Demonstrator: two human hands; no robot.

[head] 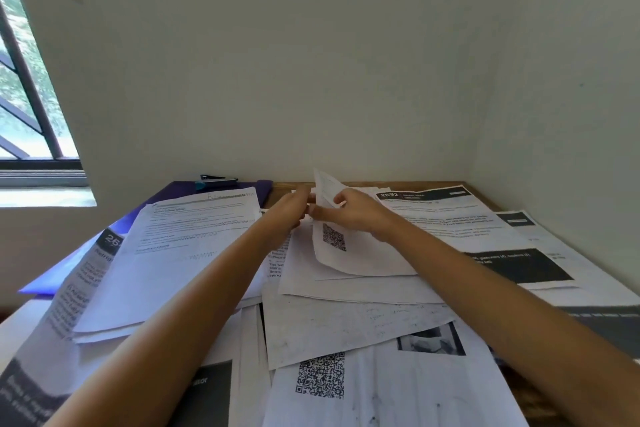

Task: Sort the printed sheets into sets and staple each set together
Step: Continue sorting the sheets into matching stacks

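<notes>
Printed sheets lie scattered and overlapping across the wooden table (pixel 408 184). At the far middle, my right hand (pixel 349 210) grips the upper part of a white sheet with a QR code (pixel 334 246), and that sheet curls up off the pile. My left hand (pixel 289 213) meets the same sheet at its left edge, fingers reaching in; how it holds the paper is hidden. A teal and black stapler (pixel 216 180) sits at the far left on a purple folder (pixel 180 191), apart from both hands.
A stack of text sheets (pixel 180 253) lies at the left, sheets with black header bars (pixel 485 229) at the right, and a QR-code page (pixel 346 385) near me. Walls close the back and right. A barred window (pixel 27 107) is at the left.
</notes>
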